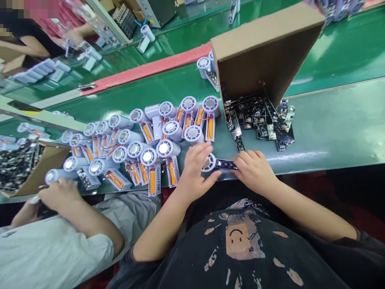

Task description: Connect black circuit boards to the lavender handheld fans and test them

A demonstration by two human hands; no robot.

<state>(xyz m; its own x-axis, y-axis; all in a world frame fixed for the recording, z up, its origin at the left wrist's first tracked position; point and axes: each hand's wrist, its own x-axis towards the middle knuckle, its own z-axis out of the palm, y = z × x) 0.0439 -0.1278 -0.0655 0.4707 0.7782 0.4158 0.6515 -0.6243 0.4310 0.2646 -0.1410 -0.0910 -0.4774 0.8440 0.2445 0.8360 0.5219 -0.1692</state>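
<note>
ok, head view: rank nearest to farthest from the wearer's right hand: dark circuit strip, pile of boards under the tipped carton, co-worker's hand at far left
From the right hand:
1. Dark circuit strip, touching its fingers, just to their left.
2. Pile of boards, up the belt, spilling from the tipped carton.
3. Co-worker's hand, far left at the table edge.

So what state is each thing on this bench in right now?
Left hand: resting on a white fan unit.
Right hand: gripping a dark circuit board.
Cardboard box: tipped over, open side down.
Circuit board pile: spilled loose under the box.
Fan units: lying clustered, orange parts exposed.
</note>
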